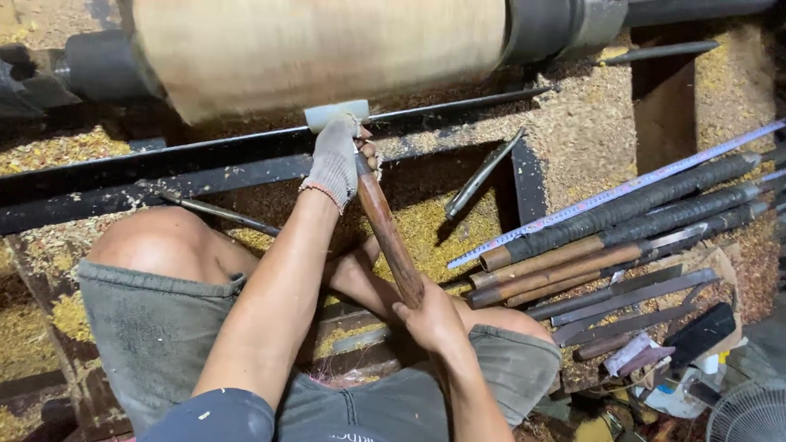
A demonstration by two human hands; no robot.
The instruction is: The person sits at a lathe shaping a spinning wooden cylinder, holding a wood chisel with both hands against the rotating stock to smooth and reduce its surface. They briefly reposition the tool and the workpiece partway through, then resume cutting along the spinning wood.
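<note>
A long wooden-handled turning tool (390, 234) is held in both hands. Its long axis runs on a slant from the right hand (433, 317), low and close to the body, up and away to the left hand (338, 155), which is gloved and lies just below the pale wooden cylinder (317, 38) mounted in the lathe. The right hand is closed around the butt end of the handle; the gloved left hand is wrapped around the forward part of the tool, fingers curled over it, where it crosses the dark metal bar (235, 154) running along the front of the lathe. The left hand is thus the nearer one to the cylinder, whose own axis lies crosswise to the tool. The cylinder's surface appears blurred. The tool's tip is hidden behind the glove and a whitish piece (334, 112) beside it, so contact with the wood cannot be told. A row of other long tools (616, 237) lies well apart to the right on the sawdust-covered surface (586, 132).
</note>
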